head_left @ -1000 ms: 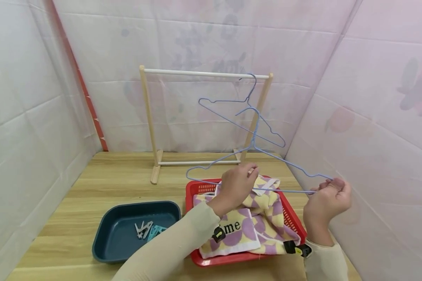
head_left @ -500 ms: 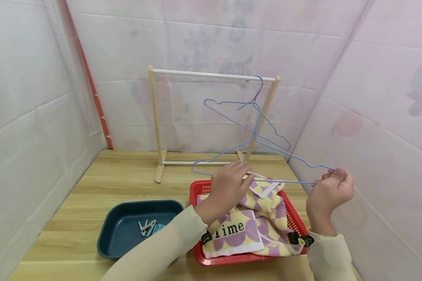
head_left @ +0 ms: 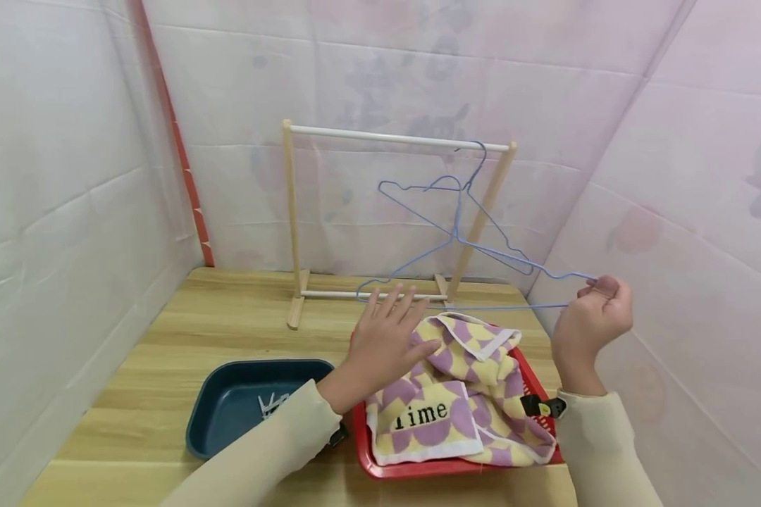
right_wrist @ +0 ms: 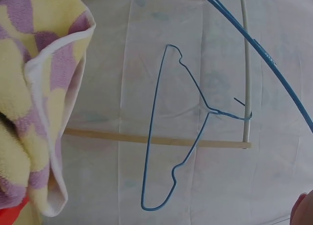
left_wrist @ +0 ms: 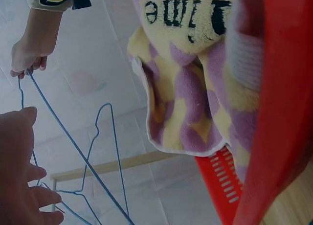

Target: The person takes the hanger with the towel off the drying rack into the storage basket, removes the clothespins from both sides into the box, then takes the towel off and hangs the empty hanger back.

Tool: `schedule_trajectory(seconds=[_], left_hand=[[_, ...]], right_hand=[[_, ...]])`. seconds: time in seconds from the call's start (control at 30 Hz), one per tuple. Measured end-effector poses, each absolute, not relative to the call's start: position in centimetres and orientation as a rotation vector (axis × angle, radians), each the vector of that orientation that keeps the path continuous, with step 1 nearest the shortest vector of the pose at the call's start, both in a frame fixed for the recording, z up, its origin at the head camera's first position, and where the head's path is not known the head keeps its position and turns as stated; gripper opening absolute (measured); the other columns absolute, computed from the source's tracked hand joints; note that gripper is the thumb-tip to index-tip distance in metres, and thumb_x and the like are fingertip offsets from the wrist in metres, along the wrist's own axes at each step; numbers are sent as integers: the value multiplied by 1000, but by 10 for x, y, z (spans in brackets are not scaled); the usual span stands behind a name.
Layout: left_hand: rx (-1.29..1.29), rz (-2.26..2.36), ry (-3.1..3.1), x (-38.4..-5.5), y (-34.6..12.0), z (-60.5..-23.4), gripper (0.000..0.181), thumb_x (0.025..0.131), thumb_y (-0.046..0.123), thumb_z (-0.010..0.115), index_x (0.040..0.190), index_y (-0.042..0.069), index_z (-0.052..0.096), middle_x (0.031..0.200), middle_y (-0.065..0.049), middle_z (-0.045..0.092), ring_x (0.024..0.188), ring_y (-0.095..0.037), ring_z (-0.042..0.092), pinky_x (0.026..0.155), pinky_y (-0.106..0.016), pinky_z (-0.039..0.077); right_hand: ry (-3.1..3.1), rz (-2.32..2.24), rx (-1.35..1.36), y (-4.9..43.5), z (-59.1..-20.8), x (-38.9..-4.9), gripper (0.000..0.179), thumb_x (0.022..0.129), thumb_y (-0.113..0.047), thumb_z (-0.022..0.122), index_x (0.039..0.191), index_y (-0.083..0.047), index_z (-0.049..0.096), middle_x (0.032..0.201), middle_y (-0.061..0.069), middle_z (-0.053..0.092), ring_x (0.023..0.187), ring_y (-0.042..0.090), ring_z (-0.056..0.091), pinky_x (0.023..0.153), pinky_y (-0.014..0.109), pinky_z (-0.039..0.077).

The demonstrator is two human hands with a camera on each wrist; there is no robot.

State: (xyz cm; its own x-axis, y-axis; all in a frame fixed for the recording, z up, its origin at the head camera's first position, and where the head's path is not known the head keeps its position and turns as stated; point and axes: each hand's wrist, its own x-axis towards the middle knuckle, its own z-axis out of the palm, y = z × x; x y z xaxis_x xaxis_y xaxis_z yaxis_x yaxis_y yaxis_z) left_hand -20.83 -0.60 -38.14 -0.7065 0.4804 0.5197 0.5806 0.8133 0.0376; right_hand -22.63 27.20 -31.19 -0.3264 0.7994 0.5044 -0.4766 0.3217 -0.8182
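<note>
My right hand [head_left: 592, 324] grips a blue wire clothes hanger [head_left: 514, 307] by its right end, the hook pointing up. The hanger is held in the air above the back of a red plastic basket [head_left: 418, 470]. My left hand [head_left: 380, 352] has its fingers spread over the basket's left side, fingertips overlapping the hanger's lower left corner in the head view. A yellow and purple towel [head_left: 463, 359] with "Time" lettering lies bunched in the basket. In the left wrist view the hanger's bottom bar [left_wrist: 73, 139] passes to the right of my left fingers.
A drying rack with a white top rail [head_left: 380, 136] and wooden posts stands at the back of the table. Another blue hanger [right_wrist: 149, 137] hangs near the rail's right end. Left of the basket sits a dark teal tub [head_left: 228, 415] holding clothes pegs [head_left: 269, 405]. White sheeting surrounds the table.
My left hand has moved left and down from the hanger's bottom bar, and its fingers have spread. The right hand has risen a little, keeping its grip on the hanger.
</note>
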Motion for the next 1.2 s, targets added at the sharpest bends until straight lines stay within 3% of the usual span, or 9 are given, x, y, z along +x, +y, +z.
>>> schedule_trajectory(seconds=[0.13,0.23,0.37,0.6,0.97,1.2], left_hand=[[-790,-338,-2608,-205,-24,-387,84,97,74,36,163,25,19,169,-4,15,158,-25,6,123,-61,2],[-773,-362,-2660,-204,-37,-391,85,96,76,31,163,28,14,170,-3,12,158,-26,4,122,-63,1],[-770,-396,-2741,-200,-54,-396,82,96,76,32,163,31,14,170,0,13,158,-27,5,122,-63,3],[-747,-491,-2895,-188,-83,-407,86,93,71,49,162,34,15,171,1,11,158,-30,5,121,-66,5],[-711,-565,-2989,-161,-114,-432,82,94,74,43,161,41,8,171,7,5,158,-25,-1,119,-68,-4],[-666,-583,-2996,-150,-123,-441,80,96,71,43,162,38,14,170,3,10,158,-28,1,117,-71,1]], right_hand=[[-1382,1291,-291,259,-295,-234,33,103,-5,40,79,-23,52,76,-11,54,69,5,50,72,22,42],[-1358,1317,-265,250,-284,-240,33,103,-3,40,79,-23,51,77,-9,54,70,5,50,72,22,42],[-1305,1368,-216,242,-272,-249,32,104,-5,41,78,-21,51,76,-7,52,70,8,50,73,23,41],[-1285,1381,-224,234,-255,-264,31,106,-9,44,77,-20,51,74,-7,52,69,7,49,73,22,39],[-1357,1340,-225,237,-239,-306,29,106,-9,41,82,-22,51,77,-9,52,69,4,47,73,21,37],[-1410,1360,-244,242,-236,-333,24,107,-18,45,86,-21,56,80,-9,56,72,4,51,73,20,39]])
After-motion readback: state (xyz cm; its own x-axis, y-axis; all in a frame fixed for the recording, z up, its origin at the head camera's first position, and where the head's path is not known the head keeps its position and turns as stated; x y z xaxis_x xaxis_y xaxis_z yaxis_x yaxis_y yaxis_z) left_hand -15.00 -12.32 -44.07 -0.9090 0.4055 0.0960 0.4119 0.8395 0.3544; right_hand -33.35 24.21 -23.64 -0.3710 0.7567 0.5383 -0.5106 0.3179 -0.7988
